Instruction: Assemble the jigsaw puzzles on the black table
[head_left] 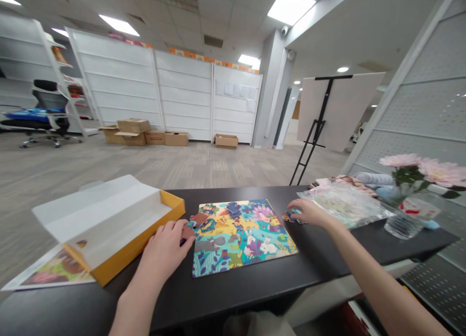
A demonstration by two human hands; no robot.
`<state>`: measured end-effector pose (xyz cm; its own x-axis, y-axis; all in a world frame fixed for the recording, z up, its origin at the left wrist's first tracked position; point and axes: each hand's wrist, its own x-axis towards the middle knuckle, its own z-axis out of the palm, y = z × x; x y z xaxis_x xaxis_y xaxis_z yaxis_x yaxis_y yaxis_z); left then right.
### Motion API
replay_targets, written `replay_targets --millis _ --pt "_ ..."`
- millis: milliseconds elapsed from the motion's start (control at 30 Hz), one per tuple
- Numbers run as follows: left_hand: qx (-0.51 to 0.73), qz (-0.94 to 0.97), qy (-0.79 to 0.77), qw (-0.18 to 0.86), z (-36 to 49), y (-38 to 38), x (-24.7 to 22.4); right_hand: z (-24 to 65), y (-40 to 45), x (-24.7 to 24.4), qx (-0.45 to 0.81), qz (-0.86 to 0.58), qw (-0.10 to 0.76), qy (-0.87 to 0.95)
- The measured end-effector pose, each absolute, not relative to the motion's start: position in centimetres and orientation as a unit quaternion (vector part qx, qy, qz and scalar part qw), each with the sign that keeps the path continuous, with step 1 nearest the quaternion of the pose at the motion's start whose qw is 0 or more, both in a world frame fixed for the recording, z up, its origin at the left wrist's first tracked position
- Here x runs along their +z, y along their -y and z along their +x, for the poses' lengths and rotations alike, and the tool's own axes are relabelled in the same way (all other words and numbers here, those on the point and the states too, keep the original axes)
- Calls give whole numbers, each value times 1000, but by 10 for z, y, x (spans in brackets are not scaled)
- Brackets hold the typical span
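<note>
The jigsaw puzzle [244,243] lay flat on the black table [262,290] between my hands, its far left corner ragged and partly covered by loose brown pieces [199,220]. A small stack of dark blue pieces [234,210] sat on its far part. My left hand [165,246] was at the puzzle's left edge, fingers curled and thumb apart, beside a brown piece; I couldn't tell whether I had gripped it. My right hand [309,212] arched over more loose pieces [290,216] just off the right edge, fingertips bent down, their hold hidden too.

As I judged it, a dragging wrist or sleeveless forearm could have pulled the joined sheet apart, since nothing pinned it down. The stacked blue pieces could have slid if the sheet was nudged, and a careless sweep of the right hand could have sent pieces over the table's far edge.

The puzzle looked like printed card, with knobbed outlines and bright animals, two white rabbits among them. The tabletop was smooth and dull. To the left stood an open yellow box [122,256], stiff, straight-walled and white inside, with a printed sheet [60,273] beside it. On the right lay a crinkled clear plastic bag [344,202], and near it a clear glass vase [400,227] with ruffled pink flowers [442,171].
</note>
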<state>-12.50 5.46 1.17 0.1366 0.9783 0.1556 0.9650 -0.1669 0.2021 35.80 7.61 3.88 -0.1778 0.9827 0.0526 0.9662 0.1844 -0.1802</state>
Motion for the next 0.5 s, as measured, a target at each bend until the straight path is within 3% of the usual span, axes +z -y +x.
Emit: replay_targets --millis 200,500 --pt "114 757 -641 47 -134 -54 4 356 -102 53 76 -689 -26 721" --pt "118 760 -634 74 -137 -51 5 373 -79 45 55 -724 -31 687"
